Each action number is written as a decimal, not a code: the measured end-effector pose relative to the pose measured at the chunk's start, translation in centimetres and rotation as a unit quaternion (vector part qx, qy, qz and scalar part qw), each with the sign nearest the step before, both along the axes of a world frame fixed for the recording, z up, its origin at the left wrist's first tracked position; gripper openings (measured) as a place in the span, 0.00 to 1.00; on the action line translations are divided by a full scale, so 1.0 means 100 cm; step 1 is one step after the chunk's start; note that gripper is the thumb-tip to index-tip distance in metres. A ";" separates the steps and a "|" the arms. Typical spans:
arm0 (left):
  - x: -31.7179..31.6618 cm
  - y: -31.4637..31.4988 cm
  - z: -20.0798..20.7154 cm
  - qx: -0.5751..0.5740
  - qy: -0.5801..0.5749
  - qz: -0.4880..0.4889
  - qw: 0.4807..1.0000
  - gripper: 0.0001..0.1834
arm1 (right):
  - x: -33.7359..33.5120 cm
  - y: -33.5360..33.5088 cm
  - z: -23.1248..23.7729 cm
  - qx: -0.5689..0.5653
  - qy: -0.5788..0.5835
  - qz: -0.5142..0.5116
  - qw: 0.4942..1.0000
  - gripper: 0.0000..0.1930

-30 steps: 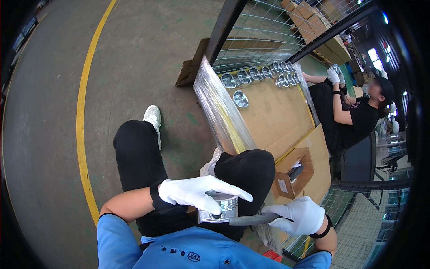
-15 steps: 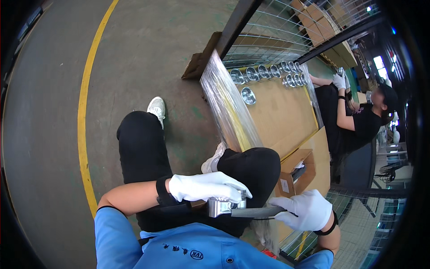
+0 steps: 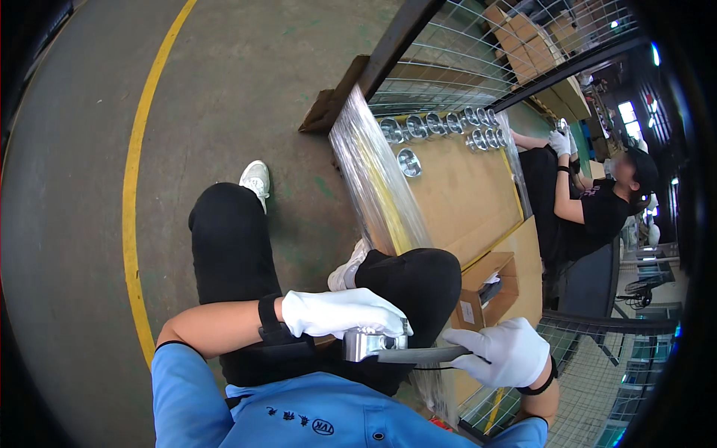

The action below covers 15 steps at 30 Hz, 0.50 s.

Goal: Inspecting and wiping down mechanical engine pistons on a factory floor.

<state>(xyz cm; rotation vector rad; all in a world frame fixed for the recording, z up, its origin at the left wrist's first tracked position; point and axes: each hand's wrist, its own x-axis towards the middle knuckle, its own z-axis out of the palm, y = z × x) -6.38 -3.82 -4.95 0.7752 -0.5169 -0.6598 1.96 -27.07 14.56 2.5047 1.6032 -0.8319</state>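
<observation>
My left hand [image 3: 345, 313], in a white glove, is wrapped over a shiny, cup-like metal part [image 3: 361, 346] above my lap. In my gloved right hand [image 3: 509, 354] is a grey flat tool [image 3: 420, 355], long and narrow; whether it is a file or a scraper I cannot tell. Its far end lies against or just in front of the part's side. The fingers of the left hand partly cover the top of the part. Similar metal parts [image 3: 408, 162] stand in rows on a cardboard-covered surface [image 3: 467, 187] ahead to the right.
Beside my right hand sits an open cardboard box [image 3: 467, 305] with dark and white items inside. A wire-mesh cage [image 3: 448, 71] and plastic-wrapped edge [image 3: 377, 175] border the cardboard surface. Across it, a co-worker [image 3: 597, 205] in white gloves holds a metal part. A yellow line [image 3: 136, 168] crosses the floor.
The whole view has shifted slightly. Both hands keep their grips, and the tool stays at the metal part's side with barely any visible movement.
</observation>
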 end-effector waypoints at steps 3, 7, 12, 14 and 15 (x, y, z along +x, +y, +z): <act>0.008 0.004 0.016 0.033 0.053 -0.038 0.997 0.26 | -0.004 0.016 -0.002 -0.007 -0.005 0.029 1.000 0.19; 0.002 0.021 0.024 -0.008 0.191 -0.015 0.981 0.25 | 0.002 -0.017 0.000 0.051 -0.093 -0.046 0.993 0.21; 0.011 0.026 0.040 -0.066 0.278 0.104 0.953 0.29 | -0.019 -0.071 -0.016 0.378 0.056 -0.373 0.846 0.23; 0.004 0.028 0.046 -0.166 0.362 0.107 0.911 0.35 | -0.031 -0.074 -0.027 0.419 0.159 -0.492 0.746 0.26; 0.000 0.029 0.033 -0.164 0.340 0.097 0.921 0.41 | -0.032 -0.075 -0.037 0.441 0.157 -0.526 0.710 0.28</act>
